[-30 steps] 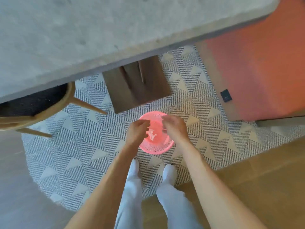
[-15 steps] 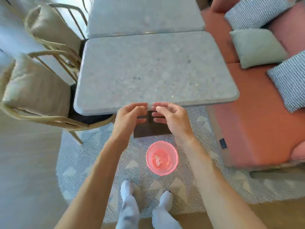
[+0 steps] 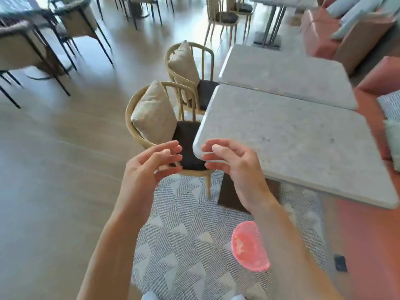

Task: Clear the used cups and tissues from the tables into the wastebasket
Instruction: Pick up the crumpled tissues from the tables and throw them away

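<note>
Head view: nearest, the pink wastebasket [image 3: 249, 245] stands on the patterned rug [image 3: 184, 245] below the right forearm, scraps inside. Above it the left hand [image 3: 149, 167] and right hand [image 3: 233, 167] hover with fingers released, empty, at the surface [image 3: 303, 144] corner. Both surfaces look bare; clearing here seems finished.

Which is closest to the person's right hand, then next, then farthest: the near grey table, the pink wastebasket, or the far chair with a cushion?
1. Near grey table: its corner is right at the right hand.
2. Pink wastebasket: on the rug below.
3. Far chair: beyond, to the left.
</note>
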Tool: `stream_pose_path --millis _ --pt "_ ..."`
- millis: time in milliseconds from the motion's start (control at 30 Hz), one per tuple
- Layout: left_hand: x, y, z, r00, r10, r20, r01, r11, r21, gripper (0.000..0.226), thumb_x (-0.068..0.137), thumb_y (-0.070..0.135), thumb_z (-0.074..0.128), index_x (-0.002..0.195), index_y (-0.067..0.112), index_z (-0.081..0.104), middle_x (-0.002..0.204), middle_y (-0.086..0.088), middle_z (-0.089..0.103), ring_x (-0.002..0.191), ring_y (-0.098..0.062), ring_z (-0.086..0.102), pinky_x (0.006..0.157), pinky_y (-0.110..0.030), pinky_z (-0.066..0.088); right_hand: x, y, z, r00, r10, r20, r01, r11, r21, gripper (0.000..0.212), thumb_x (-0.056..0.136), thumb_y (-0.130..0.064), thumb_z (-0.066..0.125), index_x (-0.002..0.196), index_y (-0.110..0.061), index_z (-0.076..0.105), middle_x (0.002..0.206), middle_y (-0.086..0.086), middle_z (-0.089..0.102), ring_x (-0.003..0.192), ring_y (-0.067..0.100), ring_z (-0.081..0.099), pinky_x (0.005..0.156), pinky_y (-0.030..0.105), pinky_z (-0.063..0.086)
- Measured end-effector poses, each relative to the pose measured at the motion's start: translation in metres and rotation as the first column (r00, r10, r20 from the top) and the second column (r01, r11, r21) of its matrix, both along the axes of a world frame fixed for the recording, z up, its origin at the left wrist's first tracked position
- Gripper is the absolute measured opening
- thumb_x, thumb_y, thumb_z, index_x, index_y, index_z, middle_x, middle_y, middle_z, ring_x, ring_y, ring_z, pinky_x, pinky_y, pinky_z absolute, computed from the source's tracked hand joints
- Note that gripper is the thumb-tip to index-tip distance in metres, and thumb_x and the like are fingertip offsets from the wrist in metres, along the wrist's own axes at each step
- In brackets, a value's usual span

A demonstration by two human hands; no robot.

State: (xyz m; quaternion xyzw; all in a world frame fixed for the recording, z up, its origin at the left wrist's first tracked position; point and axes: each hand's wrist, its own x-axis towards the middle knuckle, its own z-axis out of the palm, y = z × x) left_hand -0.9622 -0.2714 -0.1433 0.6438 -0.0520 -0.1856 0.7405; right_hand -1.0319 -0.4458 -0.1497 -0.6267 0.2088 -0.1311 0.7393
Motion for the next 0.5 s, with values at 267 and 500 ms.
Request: stream_pose_path --millis 267,500 --pt "0.096 0.154 0.035 0.987 0.083 0.139 -0.084 0.996 0.006 0.024 0.101 0.005 0.052 0.105 0.008 0.075 0.106 -0.011 0.077 0.103 -0.029 0.073 0.091 -0.043 0.057 0.103 0.145 0.025 0.992 0.124 0.022 -0.12 0.982 -0.144 0.018 0.102 -0.015 0.058 0.108 -0.014 0.075 0.099 0.001 0.078 0.099 0.023 0.074 0.094 0.039 0.06" --pt "0.144 0.248 0.048 0.969 0.205 0.137 -0.204 0.979 -0.017 0.023 0.099 0.004 0.053 0.1 0.007 0.075 0.097 -0.013 0.077 0.092 -0.027 0.073 0.084 -0.039 0.057 0.171 0.225 0.042 0.983 0.158 0.097 -0.146 0.982 -0.12 0.019 0.102 -0.012 0.057 0.115 -0.007 0.07 0.102 0.007 0.077 0.097 0.025 0.074 0.092 0.041 0.061"
